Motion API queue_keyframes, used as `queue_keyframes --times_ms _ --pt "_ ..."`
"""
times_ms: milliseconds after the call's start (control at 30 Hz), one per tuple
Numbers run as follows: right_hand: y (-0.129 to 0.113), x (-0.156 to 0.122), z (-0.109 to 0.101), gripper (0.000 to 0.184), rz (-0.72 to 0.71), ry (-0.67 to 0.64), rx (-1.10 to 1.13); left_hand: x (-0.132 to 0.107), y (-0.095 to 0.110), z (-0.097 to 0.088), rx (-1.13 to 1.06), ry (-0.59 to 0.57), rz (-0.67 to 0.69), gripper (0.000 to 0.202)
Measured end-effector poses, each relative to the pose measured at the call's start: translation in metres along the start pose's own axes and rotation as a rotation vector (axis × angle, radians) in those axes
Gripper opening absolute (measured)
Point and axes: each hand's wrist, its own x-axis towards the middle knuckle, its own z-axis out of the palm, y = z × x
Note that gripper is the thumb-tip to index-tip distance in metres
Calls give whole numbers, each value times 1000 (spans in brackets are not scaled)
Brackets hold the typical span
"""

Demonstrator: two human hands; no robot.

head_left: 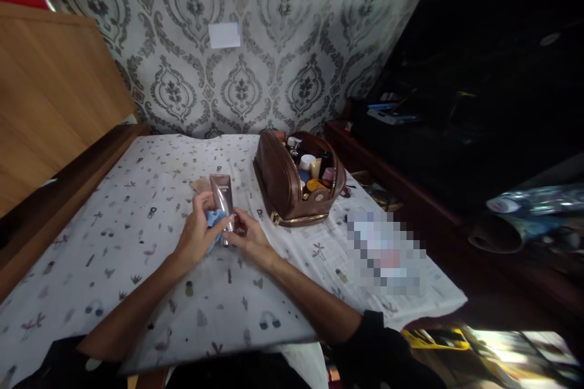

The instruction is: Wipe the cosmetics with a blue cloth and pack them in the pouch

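Silvery squeeze tube [222, 187] is held over the printed tablecloth [210, 310], gripped with a blue cloth [214, 217] by the left hand [197, 232], bottom pinched by the right hand [252, 238]. Brown toiletry bag [277, 185] is parked nearby, unzipped.

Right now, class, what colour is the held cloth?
The cloth is light blue, shown in the head view.

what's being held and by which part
A slim, glossy brown tube: left hand at its body, with crumpled blue cloth; right hand at its lower end.
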Motion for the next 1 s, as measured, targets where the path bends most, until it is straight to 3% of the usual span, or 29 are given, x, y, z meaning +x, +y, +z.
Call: queue_keyframes --times_ms 200,333,500,667,700,767,833,900,1000 --pt "-2 -7 4 75 47 -110 -11 13 -11 -18 11 195 54 64" --pt "-2 -10 5 84 160 -199 81 21 -17 -29 25 223 19 39" --pt "-4 -12 6 86 247 -299 197 28 -31 -40 -60 302 -113 33" --pt "-6 -10 8 84 307 -266 407 29 -29 -56 -64 425 -219 29" --pt "-5 -9 8 82 301 -257 431 27 -25 -56 -7 479 -192 28" --pt "-1 -5 9 87 272 -238 467 20 -15 -52 105 576 45 24" --pt "7 -1 9 100 250 -258 472 8 -5 -41 198 521 272 23" --pt "16 2 8 102 226 -268 441 -5 1 -24 248 291 475 19" --pt "22 3 6 85 122 -249 381 -14 0 -5 340 0 696 16"
